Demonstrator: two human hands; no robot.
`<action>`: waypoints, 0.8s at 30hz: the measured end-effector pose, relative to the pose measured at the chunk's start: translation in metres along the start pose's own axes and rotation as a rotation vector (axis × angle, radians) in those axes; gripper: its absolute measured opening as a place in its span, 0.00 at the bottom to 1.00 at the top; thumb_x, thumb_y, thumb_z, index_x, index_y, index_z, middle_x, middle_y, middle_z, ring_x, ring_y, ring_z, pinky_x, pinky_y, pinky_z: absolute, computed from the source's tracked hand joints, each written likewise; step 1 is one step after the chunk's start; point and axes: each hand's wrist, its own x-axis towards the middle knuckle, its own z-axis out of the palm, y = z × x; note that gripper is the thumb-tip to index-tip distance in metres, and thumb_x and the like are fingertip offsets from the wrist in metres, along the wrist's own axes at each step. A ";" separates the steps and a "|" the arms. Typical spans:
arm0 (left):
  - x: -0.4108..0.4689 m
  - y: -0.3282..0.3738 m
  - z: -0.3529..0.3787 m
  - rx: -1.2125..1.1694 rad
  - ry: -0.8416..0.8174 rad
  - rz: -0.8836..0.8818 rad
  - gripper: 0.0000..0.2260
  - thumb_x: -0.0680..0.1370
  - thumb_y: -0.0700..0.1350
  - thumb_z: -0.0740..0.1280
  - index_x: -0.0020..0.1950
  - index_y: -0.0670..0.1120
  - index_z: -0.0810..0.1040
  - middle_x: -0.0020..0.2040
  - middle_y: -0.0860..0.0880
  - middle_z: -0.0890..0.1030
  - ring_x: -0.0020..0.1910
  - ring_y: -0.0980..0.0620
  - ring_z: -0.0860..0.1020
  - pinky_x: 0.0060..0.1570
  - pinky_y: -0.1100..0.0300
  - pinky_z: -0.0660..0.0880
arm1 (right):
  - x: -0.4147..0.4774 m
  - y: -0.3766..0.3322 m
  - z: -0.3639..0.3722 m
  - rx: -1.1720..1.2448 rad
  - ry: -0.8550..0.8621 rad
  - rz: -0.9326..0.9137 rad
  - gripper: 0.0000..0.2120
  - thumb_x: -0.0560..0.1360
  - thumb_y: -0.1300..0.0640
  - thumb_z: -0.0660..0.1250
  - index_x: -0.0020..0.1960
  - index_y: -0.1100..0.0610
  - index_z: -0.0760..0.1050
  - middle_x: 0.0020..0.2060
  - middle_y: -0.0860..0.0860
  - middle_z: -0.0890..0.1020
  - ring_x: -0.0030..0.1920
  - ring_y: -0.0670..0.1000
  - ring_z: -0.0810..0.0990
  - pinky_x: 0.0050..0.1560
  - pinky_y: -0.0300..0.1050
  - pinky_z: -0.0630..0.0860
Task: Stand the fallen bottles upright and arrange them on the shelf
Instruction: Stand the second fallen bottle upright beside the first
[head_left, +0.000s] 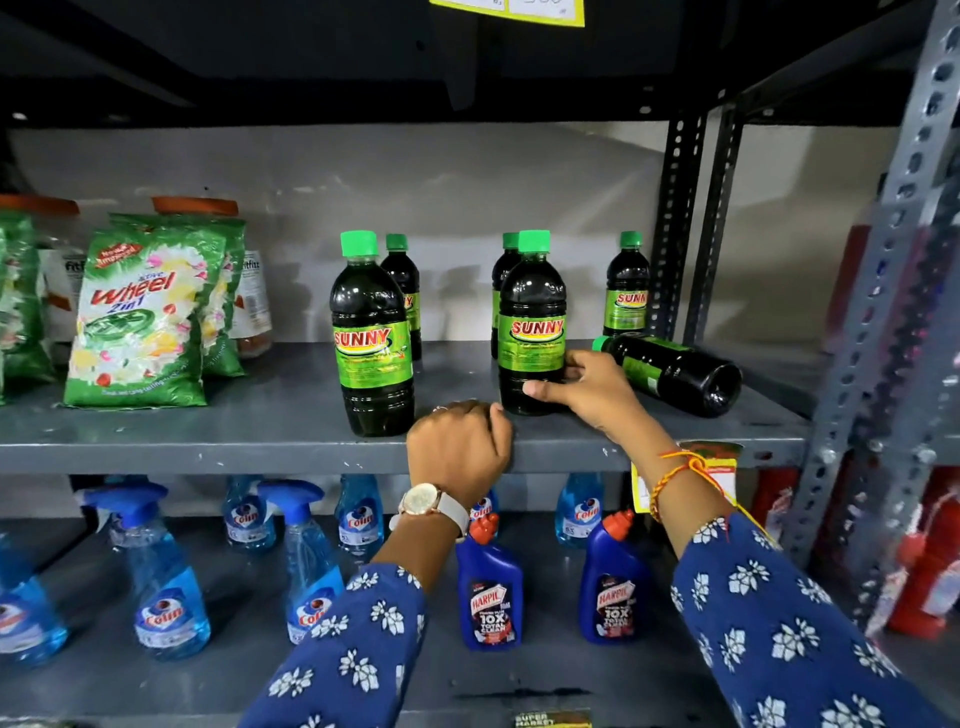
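Bottles of dark liquid with green caps and green "SUNNY" labels stand on the grey metal shelf (260, 415) at chest height. The front left bottle (372, 343) stands upright near the shelf's front edge, with a second bottle (405, 280) just behind it. The front middle bottle (532, 332) is also upright, and another bottle (506, 275) is partly hidden behind it. A back right bottle (627, 288) stands close to the perforated upright post (675, 223). One fallen bottle (675, 371) lies on its side at the right end of the shelf, cap pointing left and base toward the camera. The right hand (584, 389) grips the lower part of the front middle bottle, thumb on the near side and fingers wrapped round its right side. The left hand (460, 449) is curled loosely over the front edge of the shelf, pinching nothing, with a wristwatch (426, 504) on that wrist. Green detergent packets (140, 322) stand at the left of the shelf. On the shelf below are blue spray bottles (161, 587) and dark blue cleaner bottles (491, 592).
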 end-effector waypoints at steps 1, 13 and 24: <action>0.000 0.000 0.000 0.000 -0.003 -0.004 0.22 0.74 0.50 0.50 0.30 0.44 0.77 0.29 0.43 0.80 0.26 0.42 0.76 0.26 0.61 0.62 | -0.003 -0.002 0.000 -0.009 -0.005 -0.005 0.20 0.63 0.58 0.77 0.54 0.60 0.79 0.51 0.56 0.83 0.51 0.52 0.81 0.57 0.48 0.76; -0.003 0.002 0.000 0.016 -0.073 -0.044 0.22 0.77 0.49 0.51 0.31 0.42 0.78 0.31 0.40 0.82 0.27 0.40 0.77 0.26 0.59 0.63 | -0.029 -0.008 -0.010 -0.058 -0.057 -0.011 0.17 0.65 0.57 0.76 0.52 0.56 0.79 0.48 0.51 0.83 0.51 0.50 0.81 0.53 0.42 0.74; -0.018 0.048 -0.012 -0.351 0.166 0.432 0.18 0.78 0.46 0.55 0.62 0.38 0.72 0.62 0.39 0.76 0.64 0.43 0.70 0.65 0.52 0.65 | -0.031 -0.021 -0.076 -0.233 0.084 -0.036 0.38 0.65 0.54 0.76 0.70 0.61 0.65 0.67 0.58 0.72 0.63 0.52 0.73 0.62 0.44 0.68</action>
